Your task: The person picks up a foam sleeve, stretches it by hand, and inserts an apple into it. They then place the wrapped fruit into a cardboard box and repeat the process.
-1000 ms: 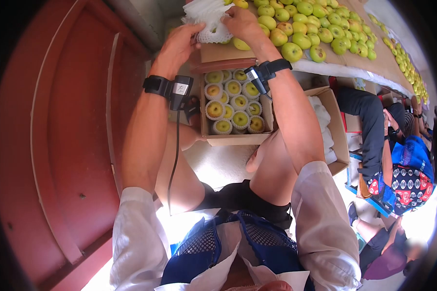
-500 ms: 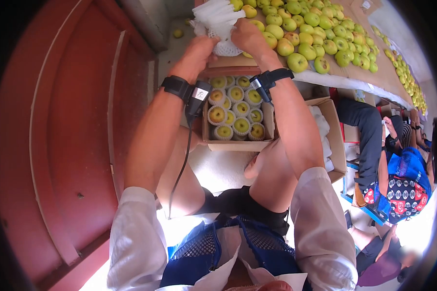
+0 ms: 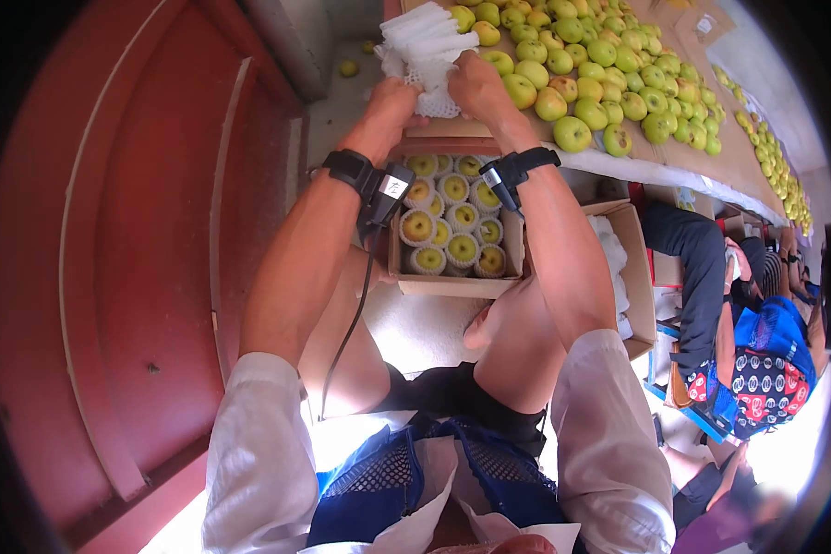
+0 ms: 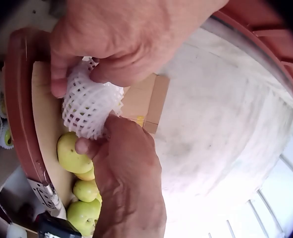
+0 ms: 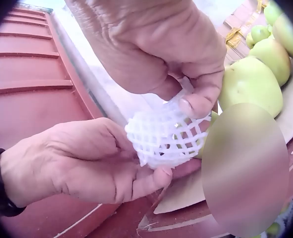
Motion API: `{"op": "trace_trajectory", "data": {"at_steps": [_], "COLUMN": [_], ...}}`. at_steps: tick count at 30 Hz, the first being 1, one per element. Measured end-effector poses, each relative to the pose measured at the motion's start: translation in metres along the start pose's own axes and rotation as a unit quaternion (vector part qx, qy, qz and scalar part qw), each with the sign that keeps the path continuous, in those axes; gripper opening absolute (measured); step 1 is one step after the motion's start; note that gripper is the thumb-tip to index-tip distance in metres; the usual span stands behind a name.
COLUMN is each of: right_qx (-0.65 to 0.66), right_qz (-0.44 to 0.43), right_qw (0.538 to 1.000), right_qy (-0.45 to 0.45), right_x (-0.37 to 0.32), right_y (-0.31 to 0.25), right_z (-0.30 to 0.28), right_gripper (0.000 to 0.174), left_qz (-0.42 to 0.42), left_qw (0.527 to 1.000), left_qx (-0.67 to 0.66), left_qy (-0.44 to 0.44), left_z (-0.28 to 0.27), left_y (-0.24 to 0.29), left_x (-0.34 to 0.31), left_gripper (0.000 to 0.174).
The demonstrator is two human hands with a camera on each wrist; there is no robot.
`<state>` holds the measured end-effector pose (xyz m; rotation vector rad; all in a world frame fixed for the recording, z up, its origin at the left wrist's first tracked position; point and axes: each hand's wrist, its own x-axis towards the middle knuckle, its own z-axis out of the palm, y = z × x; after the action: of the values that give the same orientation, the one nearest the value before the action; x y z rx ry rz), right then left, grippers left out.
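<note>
Both hands hold a white foam mesh sleeve (image 3: 437, 100) at the near edge of the apple-covered table. My left hand (image 3: 392, 103) grips its left side, and my right hand (image 3: 478, 88) pinches the other side. In the left wrist view the sleeve (image 4: 89, 104) bulges between the left hand (image 4: 121, 39) above and the right hand (image 4: 129, 173) below. Seen from the right wrist, the mesh (image 5: 161, 139) spans between the left hand (image 5: 82, 163) and the right fingers (image 5: 198, 101). Green shows through its holes; whether an apple is inside, I cannot tell.
More white sleeves (image 3: 425, 32) lie just beyond the hands, beside many loose green apples (image 3: 572, 134). Below the table edge stands a carton (image 3: 452, 286) of sleeved apples, with another carton (image 3: 632, 222) of white foam to its right. A red door (image 3: 148, 277) is at left; people sit at right.
The head view has shifted, so the table and carton appear lower. My left hand has come nearer to my right hand, and both still hold the sleeve.
</note>
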<state>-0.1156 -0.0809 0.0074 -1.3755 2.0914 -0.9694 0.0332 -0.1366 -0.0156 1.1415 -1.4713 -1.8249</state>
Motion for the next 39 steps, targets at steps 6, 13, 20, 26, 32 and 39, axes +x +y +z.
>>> {"op": "trace_trajectory", "data": {"at_steps": [6,13,20,26,32,39], "right_qx": [0.022,0.033,0.081,0.067,0.13,0.131], "right_qz": [0.002,-0.077,-0.07,-0.044,-0.05,-0.055], "right_qw": [1.0,0.989,0.98,0.981,0.971,0.968], "right_qy": [0.009,0.12,0.169,0.179,0.193,0.207], "right_x": [-0.026,-0.024,-0.029,-0.033,-0.024,-0.018], "right_y": [-0.018,0.016,0.019,0.014,0.027,0.036], "right_z": [0.003,0.047,0.063,0.07,0.083,0.089], "right_gripper": [0.034,0.026,0.022,0.024,0.02,0.019], "left_qz": [-0.025,-0.03,-0.027,-0.011,-0.02,-0.049], "left_qw": [0.997,0.989,0.988,0.983,0.986,0.992], "left_qx": [0.068,0.128,0.121,0.147,0.105,0.054], "left_qy": [0.027,0.067,0.09,0.113,0.127,0.099], "left_z": [-0.013,-0.037,-0.04,-0.039,-0.038,-0.039], "left_y": [0.01,-0.006,-0.015,-0.018,-0.024,-0.022], "left_x": [-0.027,-0.02,-0.01,-0.006,-0.003,-0.004], "left_gripper": [0.027,0.028,0.028,0.027,0.025,0.024]}}
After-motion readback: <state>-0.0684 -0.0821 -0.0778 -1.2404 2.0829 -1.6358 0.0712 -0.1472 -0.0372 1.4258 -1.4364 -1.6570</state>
